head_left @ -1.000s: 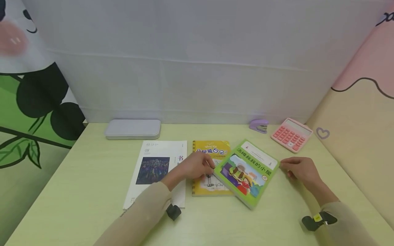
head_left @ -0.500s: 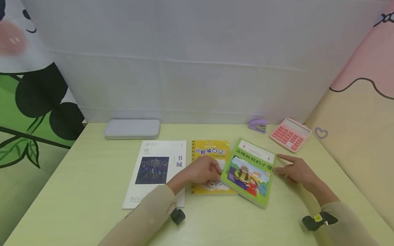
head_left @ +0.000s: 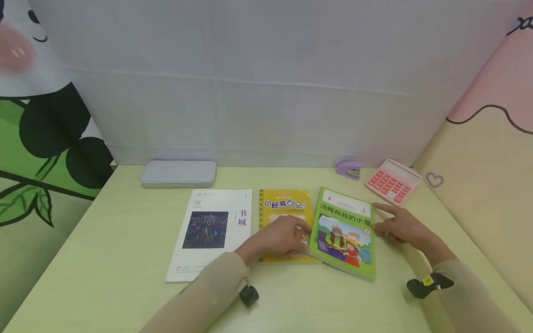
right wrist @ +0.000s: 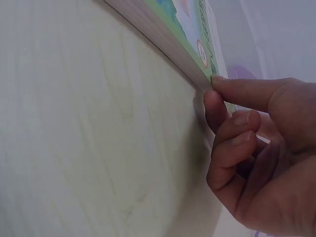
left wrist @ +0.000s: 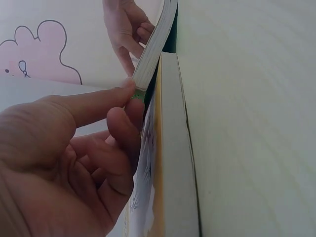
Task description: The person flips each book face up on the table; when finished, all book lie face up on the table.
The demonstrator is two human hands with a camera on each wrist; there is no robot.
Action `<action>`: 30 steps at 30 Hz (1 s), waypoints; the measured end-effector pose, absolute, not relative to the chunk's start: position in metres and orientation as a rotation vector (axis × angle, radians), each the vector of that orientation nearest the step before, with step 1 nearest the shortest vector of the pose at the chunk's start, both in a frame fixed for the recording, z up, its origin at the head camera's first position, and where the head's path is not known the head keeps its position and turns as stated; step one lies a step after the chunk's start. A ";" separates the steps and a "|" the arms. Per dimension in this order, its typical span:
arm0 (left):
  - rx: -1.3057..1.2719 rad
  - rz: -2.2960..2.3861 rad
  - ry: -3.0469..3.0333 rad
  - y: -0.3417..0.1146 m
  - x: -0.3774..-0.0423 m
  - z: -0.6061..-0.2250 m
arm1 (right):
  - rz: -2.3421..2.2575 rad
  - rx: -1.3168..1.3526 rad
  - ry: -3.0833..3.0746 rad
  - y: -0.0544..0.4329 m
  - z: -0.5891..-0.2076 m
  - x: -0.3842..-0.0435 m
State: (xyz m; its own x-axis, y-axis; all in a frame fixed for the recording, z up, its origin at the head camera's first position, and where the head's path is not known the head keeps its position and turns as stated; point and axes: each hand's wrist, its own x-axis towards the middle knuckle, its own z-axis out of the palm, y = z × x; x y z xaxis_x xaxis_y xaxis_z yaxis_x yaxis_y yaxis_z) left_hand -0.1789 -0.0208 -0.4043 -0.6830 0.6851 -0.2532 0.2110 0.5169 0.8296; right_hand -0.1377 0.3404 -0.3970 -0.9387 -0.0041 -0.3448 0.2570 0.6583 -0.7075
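Note:
A green children's book [head_left: 341, 233] with a picture of two figures lies tilted, its left side raised over the right part of a yellow book [head_left: 291, 259]. My left hand [head_left: 283, 236] pinches its lower left edge between thumb and forefinger, above the yellow cover. At the opposite edge, my right hand [head_left: 399, 226] has its thumb on the cover's rim and a finger just under it, with the forefinger stretched along the side. In the left wrist view, the page block of the green book [left wrist: 153, 49] rises off the yellow book's thick edge [left wrist: 175, 148].
A white magazine [head_left: 210, 231] with a dark picture lies left of the yellow book, partly under my left forearm. Along the back of the table [head_left: 104, 259] stand a pale pencil case [head_left: 179, 174], a purple stapler [head_left: 350, 169] and a pink calculator [head_left: 393, 181].
The green book has shifted right and turned to stand straighter, uncovering more of the yellow book. My left hand has moved right with it; my right forefinger has stretched out along its edge.

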 end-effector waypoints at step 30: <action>0.817 0.752 2.482 0.030 -0.164 -0.409 | -1.182 0.171 2.530 0.346 -0.392 -0.168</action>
State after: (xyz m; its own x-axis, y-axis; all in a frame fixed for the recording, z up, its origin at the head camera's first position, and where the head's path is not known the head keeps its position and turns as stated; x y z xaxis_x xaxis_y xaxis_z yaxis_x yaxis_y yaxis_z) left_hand -0.1637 0.0301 -0.4094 -0.7395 0.6379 -0.2150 0.4112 0.6810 0.6059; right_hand -0.1676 0.3462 -0.3925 -0.9342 -0.0355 -0.3550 0.2496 0.6460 -0.7214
